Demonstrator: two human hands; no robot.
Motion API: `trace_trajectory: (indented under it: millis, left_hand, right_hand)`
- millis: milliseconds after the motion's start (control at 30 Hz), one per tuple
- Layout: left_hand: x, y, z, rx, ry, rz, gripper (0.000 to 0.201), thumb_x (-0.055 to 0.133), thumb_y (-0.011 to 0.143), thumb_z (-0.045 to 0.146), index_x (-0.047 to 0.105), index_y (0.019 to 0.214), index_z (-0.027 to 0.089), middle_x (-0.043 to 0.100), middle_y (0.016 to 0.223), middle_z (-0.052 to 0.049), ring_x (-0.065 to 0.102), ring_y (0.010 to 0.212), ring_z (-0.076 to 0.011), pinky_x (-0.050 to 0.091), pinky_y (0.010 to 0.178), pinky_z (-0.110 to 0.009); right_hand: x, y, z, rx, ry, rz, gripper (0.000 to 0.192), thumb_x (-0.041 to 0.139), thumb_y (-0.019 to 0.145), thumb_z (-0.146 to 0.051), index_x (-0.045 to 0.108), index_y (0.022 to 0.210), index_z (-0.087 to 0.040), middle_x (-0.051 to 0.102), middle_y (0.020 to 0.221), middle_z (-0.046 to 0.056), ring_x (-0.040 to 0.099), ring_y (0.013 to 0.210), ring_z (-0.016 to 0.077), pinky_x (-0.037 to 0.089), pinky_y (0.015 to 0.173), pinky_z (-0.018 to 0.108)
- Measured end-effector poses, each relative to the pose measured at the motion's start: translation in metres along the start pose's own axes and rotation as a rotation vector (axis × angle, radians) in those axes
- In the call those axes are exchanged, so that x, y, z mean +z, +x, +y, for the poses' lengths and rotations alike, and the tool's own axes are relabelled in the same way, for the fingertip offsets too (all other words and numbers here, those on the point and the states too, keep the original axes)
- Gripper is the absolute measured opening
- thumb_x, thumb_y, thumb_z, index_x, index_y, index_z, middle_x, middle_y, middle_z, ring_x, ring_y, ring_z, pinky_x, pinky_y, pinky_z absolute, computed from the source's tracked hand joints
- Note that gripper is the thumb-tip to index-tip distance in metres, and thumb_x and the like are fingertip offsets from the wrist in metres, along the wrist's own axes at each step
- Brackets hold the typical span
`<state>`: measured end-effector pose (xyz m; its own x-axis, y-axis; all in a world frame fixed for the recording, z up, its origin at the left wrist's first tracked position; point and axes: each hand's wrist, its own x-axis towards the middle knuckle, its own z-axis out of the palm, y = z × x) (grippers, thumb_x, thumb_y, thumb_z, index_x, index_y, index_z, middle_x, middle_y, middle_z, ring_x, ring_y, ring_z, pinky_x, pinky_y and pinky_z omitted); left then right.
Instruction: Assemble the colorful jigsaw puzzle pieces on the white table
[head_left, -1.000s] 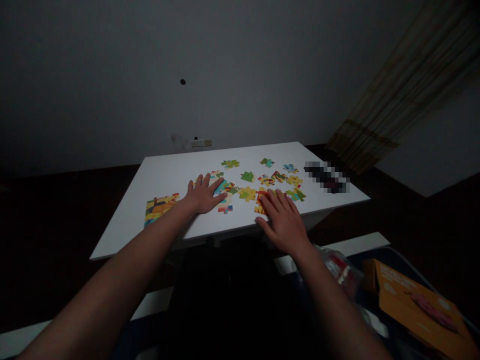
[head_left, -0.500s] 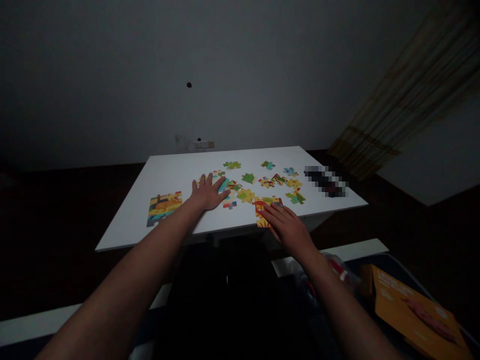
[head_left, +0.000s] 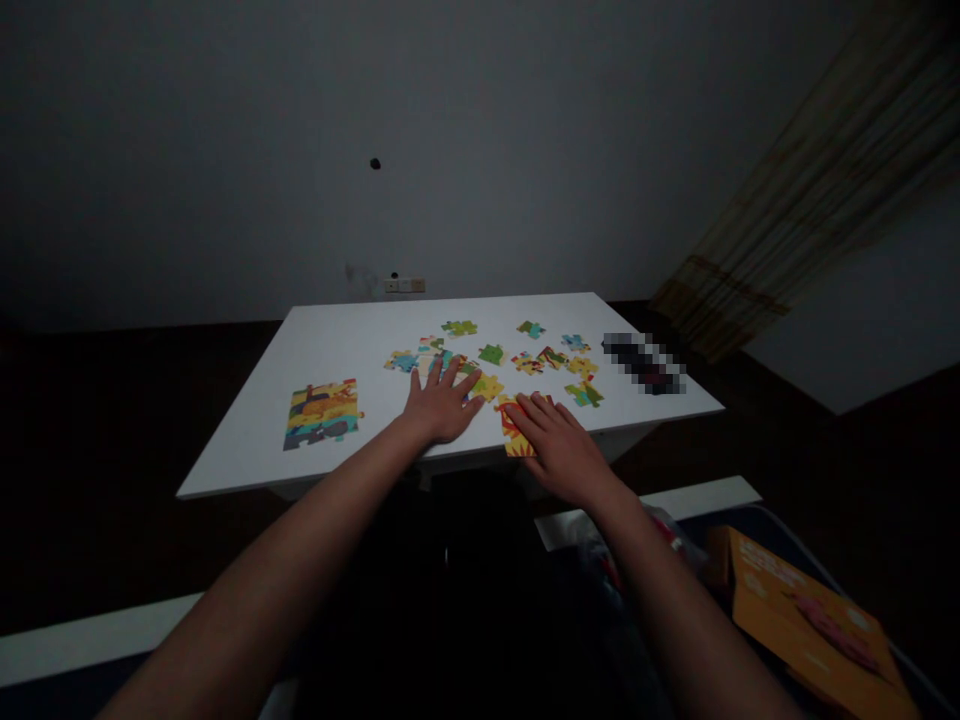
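My left hand [head_left: 444, 402] lies with fingers spread over several jigsaw puzzle pieces near the middle of the table, hiding part of them. Flat on a red and yellow puzzle piece [head_left: 517, 440] at the table's front edge rests my right hand [head_left: 561, 445], its fingers stretched out. A yellow piece [head_left: 489, 386] lies between the two hands. At the left, a joined block of puzzle pieces [head_left: 324, 412] shows an animal picture. Loose around the hands are a green piece [head_left: 492, 354], a blue piece [head_left: 401, 361] and a green-yellow piece [head_left: 585, 392].
The white table [head_left: 255, 440] stands before a grey wall. A blurred-out dark object [head_left: 643, 365] lies at its right end. Below on the right are an orange box [head_left: 817, 620] and a clear plastic bag [head_left: 600, 550]. A curtain [head_left: 757, 220] hangs at the right.
My left hand has slid right and toward me, uncovering a blue piece on its left. My right hand stays on the red and yellow piece. The view has shifted slightly.
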<state>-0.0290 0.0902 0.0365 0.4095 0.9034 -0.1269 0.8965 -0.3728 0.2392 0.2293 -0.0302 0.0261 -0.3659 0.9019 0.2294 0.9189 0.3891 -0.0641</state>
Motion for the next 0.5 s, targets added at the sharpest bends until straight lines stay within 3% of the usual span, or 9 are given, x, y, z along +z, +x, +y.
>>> trace_trajectory:
  millis: [67, 267, 500]
  left_hand:
    - [0.0, 0.007, -0.001, -0.003, -0.017, 0.014, 0.081, 0.035, 0.126, 0.077, 0.037, 0.201, 0.048, 0.013, 0.213, -0.003, 0.005, 0.198, -0.0516, 0.005, 0.151, -0.091]
    - [-0.004, 0.019, 0.006, -0.025, -0.031, -0.003, 0.081, 0.031, 0.128, 0.073, 0.035, 0.203, 0.042, 0.007, 0.214, -0.004, 0.001, 0.198, -0.0506, 0.004, 0.152, -0.09]
    - [-0.008, 0.038, 0.015, -0.016, -0.063, -0.045, 0.082, 0.033, 0.128, 0.071, 0.032, 0.204, 0.041, 0.003, 0.213, -0.005, -0.003, 0.198, -0.0505, 0.002, 0.15, -0.093]
  right_hand:
    - [-0.001, 0.001, 0.001, -0.024, 0.019, -0.015, 0.084, 0.073, 0.106, -0.016, 0.066, 0.186, -0.04, 0.058, 0.195, 0.005, 0.056, 0.183, 0.0401, 0.051, 0.151, 0.065]
    - [0.002, -0.003, -0.002, -0.062, 0.035, -0.055, 0.086, 0.069, 0.102, -0.007, 0.066, 0.187, -0.021, 0.054, 0.197, 0.017, 0.05, 0.185, 0.0439, 0.047, 0.153, 0.067]
    - [0.007, 0.005, -0.029, -0.126, 0.086, -0.031, 0.088, 0.073, 0.102, -0.01, 0.067, 0.186, -0.035, 0.06, 0.194, 0.009, 0.053, 0.184, 0.0402, 0.047, 0.154, 0.063]
